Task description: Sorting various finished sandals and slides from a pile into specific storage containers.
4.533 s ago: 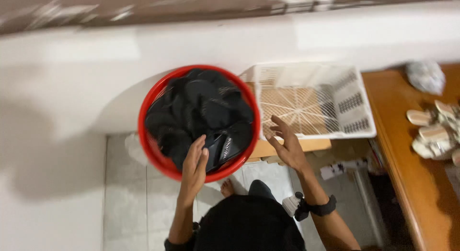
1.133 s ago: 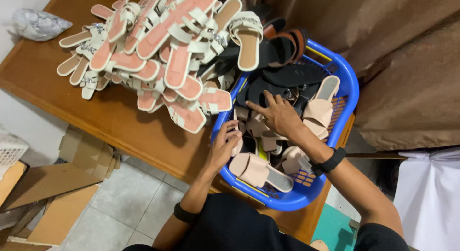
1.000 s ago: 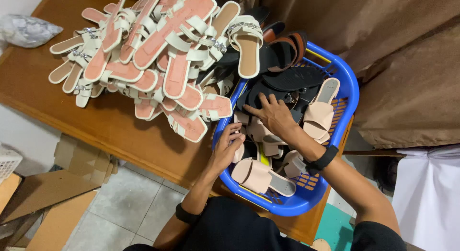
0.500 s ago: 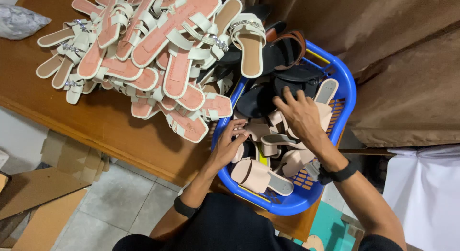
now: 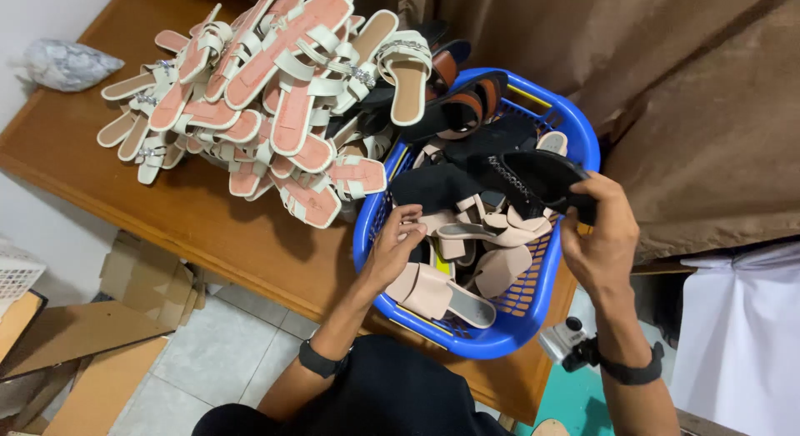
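Note:
A blue plastic basket [image 5: 533,307] full of sandals sits on a wooden table [image 5: 217,228]. My right hand [image 5: 602,236] grips a black sandal [image 5: 533,176] and holds it above the basket's right side. My left hand [image 5: 392,249] reaches into the basket at its left rim, fingers curled on a beige heeled sandal [image 5: 483,233]. More beige sandals [image 5: 437,290] lie at the basket's front, black ones [image 5: 450,186] further back.
A big pile of pink and cream flat sandals [image 5: 267,103] covers the table left of the basket. A grey plastic bag [image 5: 62,65] lies at the table's far left. Brown curtain [image 5: 692,94] hangs behind. Flattened cardboard [image 5: 92,344] lies on the tiled floor.
My right hand has lifted out of the sandals in the basket and now holds a black sandal up at the right. The left hand stays at the basket's left side.

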